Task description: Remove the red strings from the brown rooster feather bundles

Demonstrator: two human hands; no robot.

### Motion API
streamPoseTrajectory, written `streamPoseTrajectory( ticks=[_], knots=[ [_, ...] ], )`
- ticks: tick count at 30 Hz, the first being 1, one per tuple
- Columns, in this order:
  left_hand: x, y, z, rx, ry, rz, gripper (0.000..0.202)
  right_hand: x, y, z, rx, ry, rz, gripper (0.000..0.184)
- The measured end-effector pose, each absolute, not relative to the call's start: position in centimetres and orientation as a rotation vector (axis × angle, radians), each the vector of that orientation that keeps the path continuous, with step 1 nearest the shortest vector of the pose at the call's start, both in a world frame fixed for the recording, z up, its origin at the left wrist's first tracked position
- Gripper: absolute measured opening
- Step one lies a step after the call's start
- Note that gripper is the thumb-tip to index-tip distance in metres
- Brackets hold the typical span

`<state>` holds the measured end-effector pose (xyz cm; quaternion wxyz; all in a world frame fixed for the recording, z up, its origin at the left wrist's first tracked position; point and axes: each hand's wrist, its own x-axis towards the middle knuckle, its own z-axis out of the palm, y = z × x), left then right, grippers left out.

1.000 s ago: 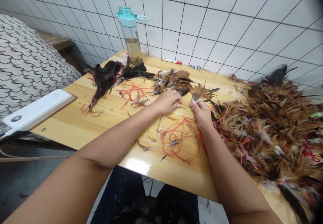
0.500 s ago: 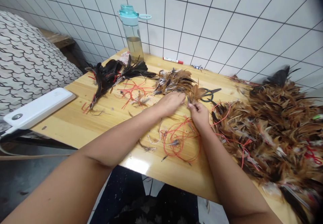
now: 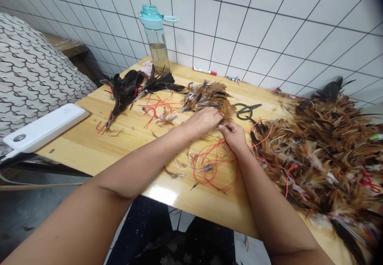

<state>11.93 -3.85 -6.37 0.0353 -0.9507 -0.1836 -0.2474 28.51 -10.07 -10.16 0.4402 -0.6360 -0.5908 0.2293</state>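
My left hand [image 3: 208, 120] is closed, back upward, at a small bunch of brown feathers [image 3: 228, 111] whose tips stick out past its fingers. Against it, my right hand [image 3: 235, 135] pinches the quill end of the same bunch between thumb and forefinger. The fingertips of the left hand are partly hidden. Just behind the hands lies a loose pile of brown and white feathers [image 3: 206, 94]. Black-handled scissors [image 3: 245, 112] rest to the right of the bunch. Tangled red string [image 3: 209, 169] lies on the table in front of my hands.
A large heap of brown feathers [image 3: 332, 153] covers the table's right side. Black feathers [image 3: 131, 85] and more red string [image 3: 157, 107] lie left. A water bottle [image 3: 157, 42] and a red-capped marker [image 3: 204, 71] are near the tiled wall. A white power bank [image 3: 46, 127] sits at the left edge.
My right hand has shifted slightly left, bringing the feather bunch up against my left hand. The gap between the hands has closed, and more of the scissors shows.
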Motion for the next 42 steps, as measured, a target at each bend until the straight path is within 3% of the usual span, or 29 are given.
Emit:
streamPoseTrajectory(
  ticks=[6,15,24,28,35,42],
  knots=[
    [12.0,-4.1,-6.1,-2.928,-0.575,-0.816,0.017,28.7,-10.0,-10.4,-1.497,-1.399,0.668,0.028],
    [11.2,-4.2,-4.9,-2.763,-1.123,-1.395,0.013,28.6,-10.0,-10.0,-1.35,-1.124,0.866,0.03],
    [13.1,-4.5,-6.3,-3.487,-1.583,-1.336,0.015,28.8,-9.8,-10.5,-1.466,-1.34,0.699,0.022],
    [13.5,-4.9,-6.9,-3.442,-1.614,-1.34,0.014,28.5,-9.9,-10.6,-1.539,-1.533,0.503,0.015],
    [13.8,-5.2,-7.3,-3.299,-1.611,-1.284,0.013,28.0,-10.5,-10.4,-1.711,-1.661,0.297,0.021],
    [13.6,-5.1,-7.2,-3.18,-1.539,-1.323,0.013,27.9,-10.3,-10.4,-1.507,-1.563,0.538,0.021]
  ],
)
